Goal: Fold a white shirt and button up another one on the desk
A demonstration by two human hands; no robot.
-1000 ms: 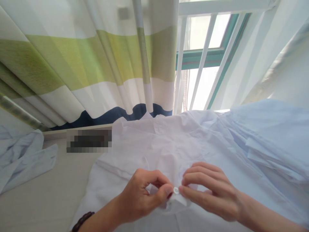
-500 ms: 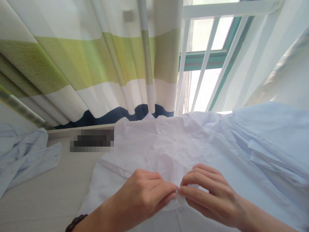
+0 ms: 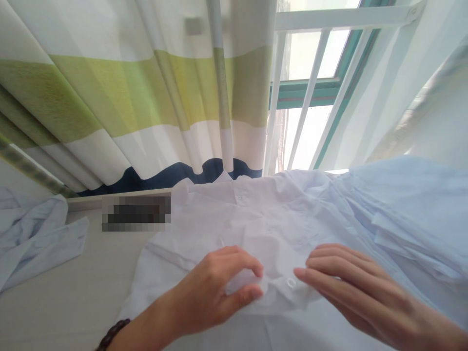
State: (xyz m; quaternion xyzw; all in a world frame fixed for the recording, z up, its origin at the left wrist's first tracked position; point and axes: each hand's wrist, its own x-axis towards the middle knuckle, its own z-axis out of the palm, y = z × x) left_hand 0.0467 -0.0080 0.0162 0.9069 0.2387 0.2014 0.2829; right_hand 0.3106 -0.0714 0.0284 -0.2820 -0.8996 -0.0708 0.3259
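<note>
A white shirt (image 3: 204, 224) lies spread before me, its collar toward the curtain. My left hand (image 3: 223, 287) hovers over its front, thumb and forefinger apart with nothing between them. Across the gap, my right hand (image 3: 358, 287) has its fingers closed together, apparently on a raised edge of the shirt front; the thumb side is largely hidden. Beside its fingertip shows a small pale button (image 3: 291, 282) on the cloth.
A pixelated dark object (image 3: 137, 213) sits left of the collar on the pale surface (image 3: 91, 273). Crumpled white cloth (image 3: 40, 239) lies far left, with folded pale-blue cloth (image 3: 413, 204) at right. Behind are a striped curtain (image 3: 146, 92) and white window bars (image 3: 310, 92).
My hands have come apart from where their fingertips met. The left fingers have opened; the right hand has moved right, and the button has come into view.
</note>
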